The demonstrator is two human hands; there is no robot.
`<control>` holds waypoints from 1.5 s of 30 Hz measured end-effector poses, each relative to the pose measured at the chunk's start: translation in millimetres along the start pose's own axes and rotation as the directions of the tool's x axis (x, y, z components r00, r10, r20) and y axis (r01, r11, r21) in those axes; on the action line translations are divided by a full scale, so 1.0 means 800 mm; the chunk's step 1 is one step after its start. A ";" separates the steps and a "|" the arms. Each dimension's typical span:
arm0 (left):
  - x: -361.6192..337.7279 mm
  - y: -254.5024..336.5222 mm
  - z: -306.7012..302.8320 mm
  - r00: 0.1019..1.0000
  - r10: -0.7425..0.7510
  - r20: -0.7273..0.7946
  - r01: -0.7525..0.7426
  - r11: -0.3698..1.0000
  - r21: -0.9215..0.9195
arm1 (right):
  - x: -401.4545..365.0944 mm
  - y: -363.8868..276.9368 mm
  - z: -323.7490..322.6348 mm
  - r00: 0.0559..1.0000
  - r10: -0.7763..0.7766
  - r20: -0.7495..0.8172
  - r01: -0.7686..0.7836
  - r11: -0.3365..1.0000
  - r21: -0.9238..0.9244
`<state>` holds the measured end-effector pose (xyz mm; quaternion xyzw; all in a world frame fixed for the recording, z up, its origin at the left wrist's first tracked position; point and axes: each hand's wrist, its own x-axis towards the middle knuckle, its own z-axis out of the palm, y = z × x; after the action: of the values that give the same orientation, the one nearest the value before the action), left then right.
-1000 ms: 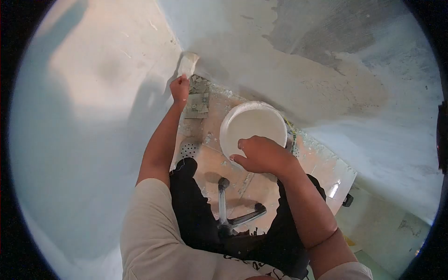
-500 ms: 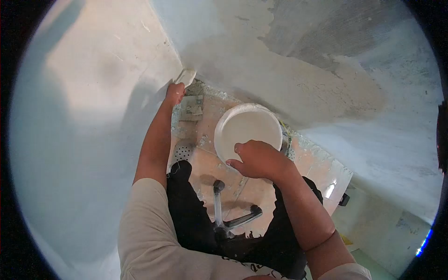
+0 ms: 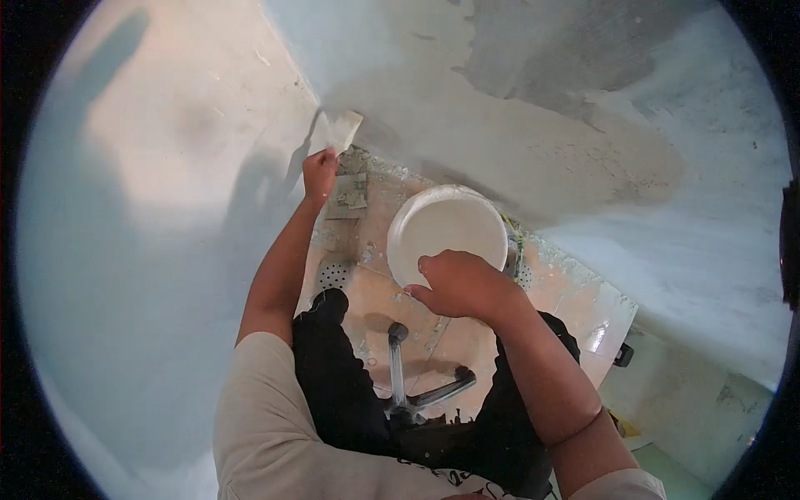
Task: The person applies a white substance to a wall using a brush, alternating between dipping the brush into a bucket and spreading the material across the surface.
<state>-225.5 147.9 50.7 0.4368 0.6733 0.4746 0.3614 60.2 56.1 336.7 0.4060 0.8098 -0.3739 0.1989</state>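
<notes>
My left hand (image 3: pixel 319 173) is closed round a putty knife (image 3: pixel 344 129), a pale flat blade that stands against the walls' corner, low near the floor. Nearer to me, my right hand (image 3: pixel 467 283) hangs over the near side of a white bucket (image 3: pixel 406 218). Its thumb points left and its fingers curl under, so what they hold, if anything, is hidden. Inside the bucket a smooth whitish surface shows. Damp-looking grey patches mark the right wall (image 3: pixel 550 150).
A seat's metal leg base (image 3: pixel 397 367) with dark feet stands between my black-trousered legs. Perforated shoes (image 3: pixel 333 275) rest on the stained tile floor (image 3: pixel 379 304). The left wall (image 3: pixel 142 250) rises close beside my left arm. A grey flat piece (image 3: pixel 347 196) lies near the corner.
My left hand has turned the putty knife, and its blade has swung up and right onto the right wall's side of the corner. My right hand stays above the bucket.
</notes>
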 end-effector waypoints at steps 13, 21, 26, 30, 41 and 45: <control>-0.024 -0.025 0.106 0.992 0.097 0.075 -0.121 0.864 0.489 | -0.010 0.003 -0.007 1.000 -0.007 -0.007 0.007 1.000 0.008; -0.015 0.045 0.081 0.830 -0.504 0.239 0.362 0.812 0.457 | -0.008 0.005 -0.011 1.000 -0.024 -0.002 0.024 1.000 -0.010; -0.014 0.104 0.059 0.954 -0.268 0.134 0.171 0.854 0.492 | -0.010 0.003 -0.007 0.999 -0.034 -0.033 0.035 0.999 0.008; -0.048 0.177 0.020 0.969 -0.207 0.132 0.178 0.963 0.202 | -0.014 0.001 -0.006 1.000 -0.019 -0.016 0.019 1.000 0.004; -0.014 0.129 0.055 0.981 0.088 0.173 -0.056 0.982 -0.178 | -0.050 0.006 -0.012 0.999 -0.007 -0.036 0.007 1.000 0.001; -0.009 0.015 0.086 0.974 -0.093 0.206 0.021 0.944 0.329 | -0.059 0.006 -0.017 0.999 0.020 -0.028 -0.020 1.000 0.006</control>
<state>-158.2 165.5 42.6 0.5199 0.7108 0.2958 0.3701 91.9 44.6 372.7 0.4198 0.8075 -0.3683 0.1900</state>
